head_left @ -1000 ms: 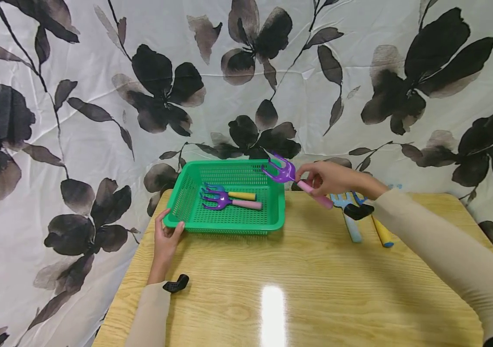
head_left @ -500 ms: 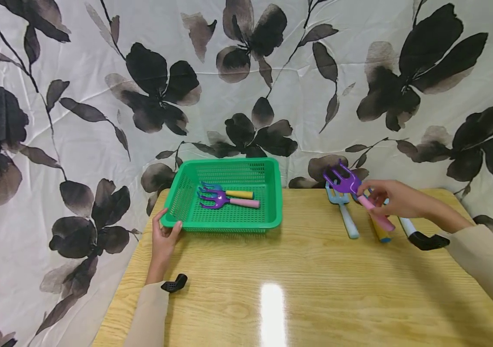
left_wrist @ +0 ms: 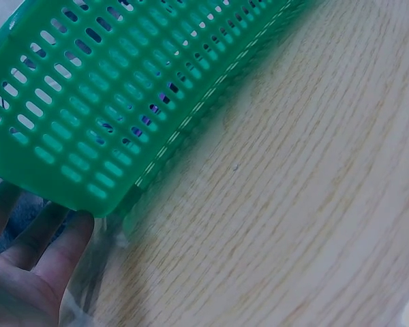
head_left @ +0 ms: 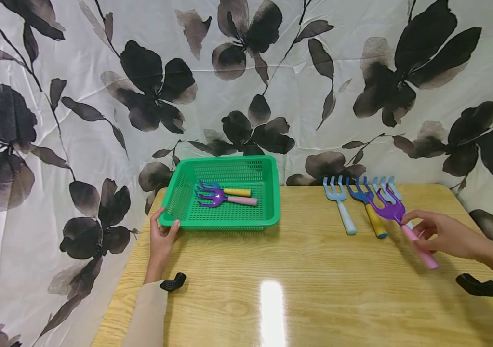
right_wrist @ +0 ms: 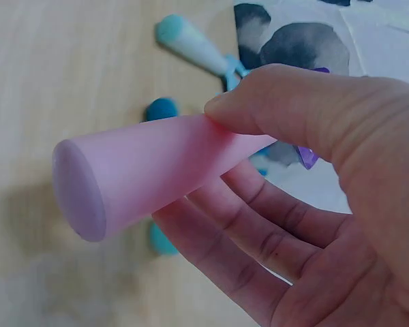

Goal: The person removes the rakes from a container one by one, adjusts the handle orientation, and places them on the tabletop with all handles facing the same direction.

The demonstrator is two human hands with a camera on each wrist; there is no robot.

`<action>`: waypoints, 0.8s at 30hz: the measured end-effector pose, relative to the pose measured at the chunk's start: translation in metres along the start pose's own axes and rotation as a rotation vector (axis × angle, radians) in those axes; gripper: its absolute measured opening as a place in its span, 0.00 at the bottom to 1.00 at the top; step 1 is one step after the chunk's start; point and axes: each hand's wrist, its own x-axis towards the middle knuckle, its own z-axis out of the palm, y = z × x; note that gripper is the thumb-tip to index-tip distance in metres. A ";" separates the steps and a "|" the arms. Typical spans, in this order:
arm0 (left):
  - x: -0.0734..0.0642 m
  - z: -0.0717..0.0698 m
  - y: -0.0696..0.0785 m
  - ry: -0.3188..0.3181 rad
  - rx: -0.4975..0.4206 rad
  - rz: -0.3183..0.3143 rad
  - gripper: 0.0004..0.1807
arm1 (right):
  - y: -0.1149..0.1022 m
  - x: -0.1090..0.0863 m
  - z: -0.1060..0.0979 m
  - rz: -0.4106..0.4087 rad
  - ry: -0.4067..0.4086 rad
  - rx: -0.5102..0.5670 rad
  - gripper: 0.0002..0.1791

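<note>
In the head view my right hand (head_left: 446, 236) pinches the pink handle of a purple-tined hand fork (head_left: 419, 246), held tines up and leftward at the table's right side. The right wrist view shows the thumb and fingertips on that pink handle (right_wrist: 143, 170). My left hand (head_left: 161, 243) holds the front left corner of a green plastic basket (head_left: 220, 224), thumb at the front and fingers at the left side. Inside the basket lie a purple fork with a pink handle (head_left: 242, 201) and a blue fork with a yellow handle (head_left: 238, 192).
Right of the basket, a light blue fork (head_left: 346, 217) and a blue fork with a yellow handle (head_left: 376, 221) lie on the wooden table (head_left: 229, 279). Another light blue fork (head_left: 383, 188) is partly hidden behind the held one. A floral cloth (head_left: 211, 96) hangs behind.
My right hand has carried the pink-handled fork from beside the basket's right rim rightward and down, past the forks on the table. The left hand has stayed at the basket's corner.
</note>
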 end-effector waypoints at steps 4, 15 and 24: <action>0.001 -0.002 0.001 0.005 0.023 -0.003 0.39 | 0.008 -0.018 0.008 0.108 -0.026 0.042 0.28; 0.002 -0.006 0.000 0.003 0.028 0.002 0.38 | 0.023 -0.060 0.032 0.265 -0.046 0.038 0.28; -0.005 -0.003 0.020 -0.015 0.040 -0.005 0.38 | 0.033 -0.080 0.041 0.279 -0.087 0.118 0.22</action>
